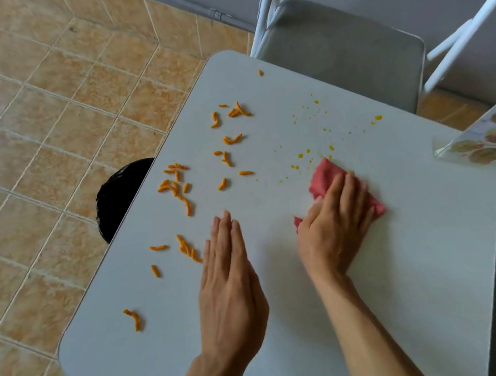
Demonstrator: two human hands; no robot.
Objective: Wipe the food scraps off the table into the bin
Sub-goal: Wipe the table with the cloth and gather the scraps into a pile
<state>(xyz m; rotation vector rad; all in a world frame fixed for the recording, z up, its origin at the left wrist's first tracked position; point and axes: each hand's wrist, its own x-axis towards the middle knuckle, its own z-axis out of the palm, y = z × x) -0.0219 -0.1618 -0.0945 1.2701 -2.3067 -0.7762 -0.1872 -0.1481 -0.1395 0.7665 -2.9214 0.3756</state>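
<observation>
Ideally, the flat right hand drives cloth and scraps toward the bin; left hand lies flat, fingers together

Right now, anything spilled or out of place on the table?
Yes. Orange food scraps lie scattered across the left half of the table, near the edge above the black bin. Yellow droplets speckle the surface just beyond the red cloth under the right hand. The left hand lies flat beside the scraps.

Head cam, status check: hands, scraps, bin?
Left hand flat on table, right hand pressing pink cloth. Orange scraps scattered near left edge, black bin below it. Nothing between scraps and edge.
</observation>
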